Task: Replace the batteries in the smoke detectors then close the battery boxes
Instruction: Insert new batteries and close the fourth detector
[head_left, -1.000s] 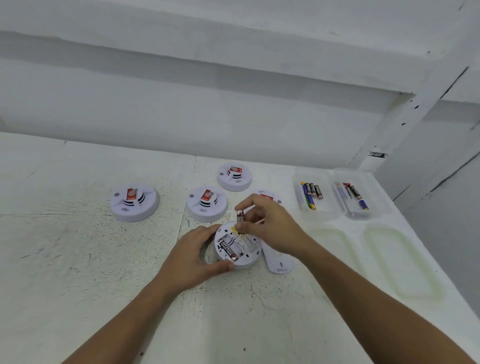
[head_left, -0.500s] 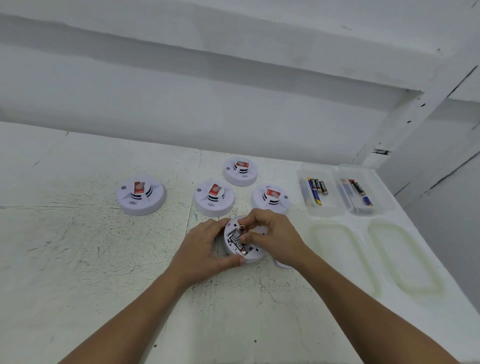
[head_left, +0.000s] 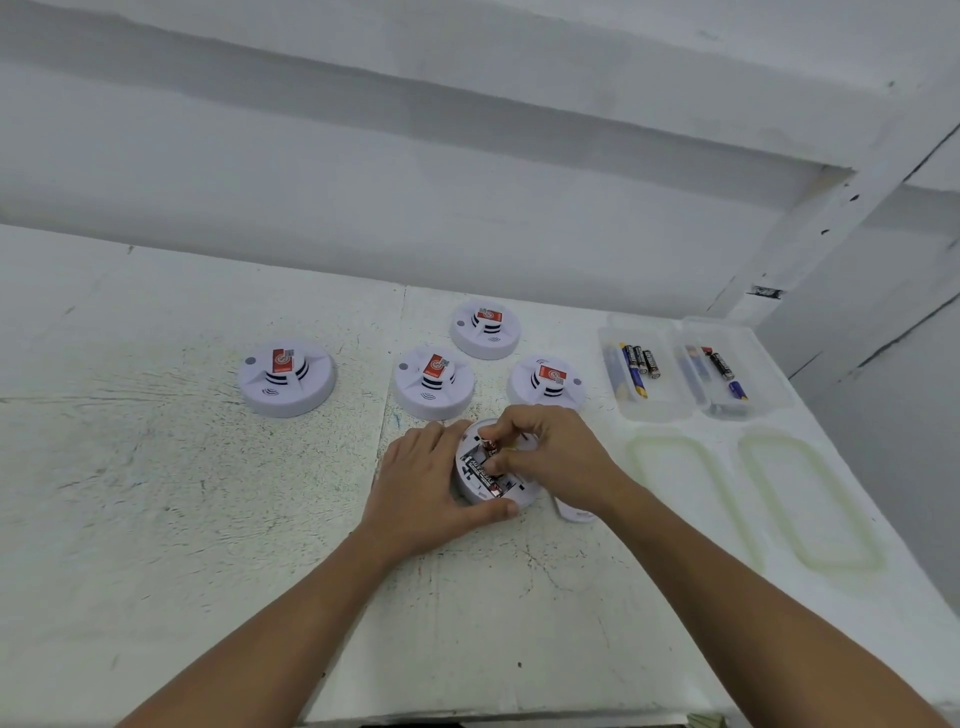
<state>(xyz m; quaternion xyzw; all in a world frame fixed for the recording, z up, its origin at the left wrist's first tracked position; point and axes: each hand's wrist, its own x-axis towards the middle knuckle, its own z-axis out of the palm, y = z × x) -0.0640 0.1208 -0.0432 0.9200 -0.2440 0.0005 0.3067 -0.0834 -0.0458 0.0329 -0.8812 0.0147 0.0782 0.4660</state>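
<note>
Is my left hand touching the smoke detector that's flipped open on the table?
Touching. The head view shows the left hand wrapped round the open smoke detector, thumb pressed against its near rim and fingers against its left side.

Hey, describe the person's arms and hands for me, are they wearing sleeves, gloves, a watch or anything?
Both arms are bare from the bottom edge of the picture to the fingers: no sleeves in view. The left hand and right hand wear no gloves. No watch, bracelet or band shows on either wrist, and no ring is visible on the fingers that can be seen, though some are curled out of sight.
</note>
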